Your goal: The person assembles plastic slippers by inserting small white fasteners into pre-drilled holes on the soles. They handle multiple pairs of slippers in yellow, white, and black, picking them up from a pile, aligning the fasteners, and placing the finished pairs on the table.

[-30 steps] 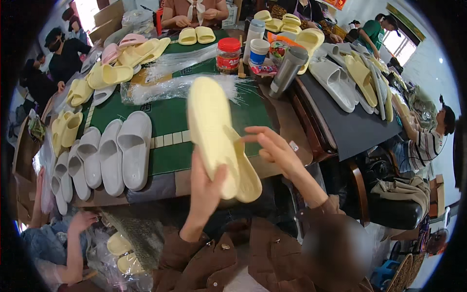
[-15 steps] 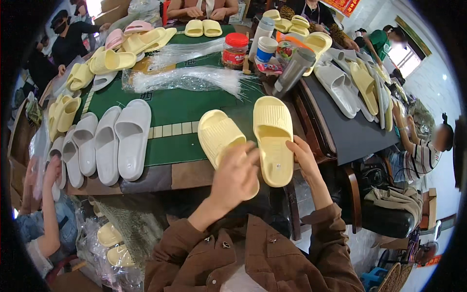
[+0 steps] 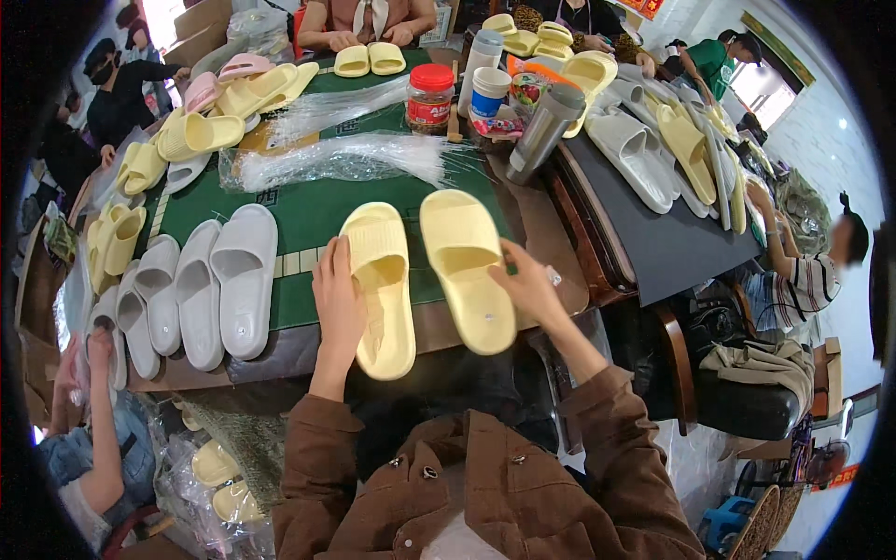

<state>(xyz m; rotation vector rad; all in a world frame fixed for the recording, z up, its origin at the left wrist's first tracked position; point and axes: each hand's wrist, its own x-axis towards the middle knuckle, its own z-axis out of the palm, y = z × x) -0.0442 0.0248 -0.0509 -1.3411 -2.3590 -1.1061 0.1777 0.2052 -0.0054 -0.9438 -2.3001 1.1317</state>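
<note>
Two pale yellow slide slippers lie side by side at the table's near edge, toes pointing away from me. My left hand (image 3: 338,297) grips the left yellow slipper (image 3: 385,322) along its outer side. With my right hand (image 3: 525,280) I hold the right yellow slipper (image 3: 485,308) by its outer edge, the thumb on its footbed; this one tilts toward the left at its toe. A gap separates the two. To the left stands a row of grey slippers (image 3: 245,280), also toes away. Another person's hand (image 3: 99,345) touches the grey slippers at the far left end.
Bundles of clear plastic strands (image 3: 345,159) lie across the green mat (image 3: 308,219). Behind them stand a red-lidded jar (image 3: 430,98), a paper cup (image 3: 488,91) and a steel flask (image 3: 546,135). More slippers fill a grey-black board (image 3: 667,252) at right. Several people work around the table.
My left hand has moved from over the left slipper to its outer side. The left slipper now stands straighter and farther left; the right one has shifted left and tilted.
</note>
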